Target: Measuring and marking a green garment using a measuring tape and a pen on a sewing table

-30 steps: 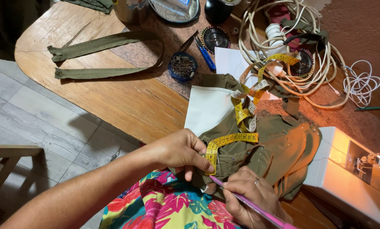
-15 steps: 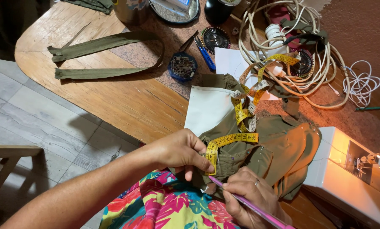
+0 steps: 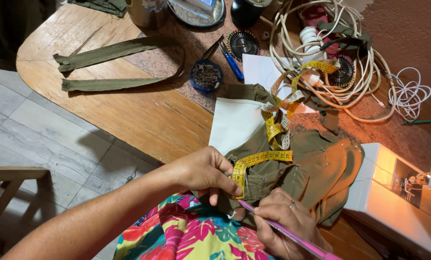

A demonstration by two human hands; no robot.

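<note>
A person's left hand [image 3: 203, 171] pins a yellow tape measure [image 3: 268, 156] against an olive garment [image 3: 316, 178] at the bench [image 3: 128, 110] edge; beside it, the right hand [image 3: 283, 224] grips a pink pencil [image 3: 292, 236]. Nothing has shifted; the measuring pose holds.

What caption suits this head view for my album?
Left hand pins yellow tape measure on olive garment; right hand holds pink pencil.

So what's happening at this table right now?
A person is measuring an olive-green garment at a wooden table. The left hand pins the end of a yellow tape measure against the cloth, while the right hand holds a pink pencil with its tip by the tape. A round pin box and a lit white sewing machine sit nearby.
</note>
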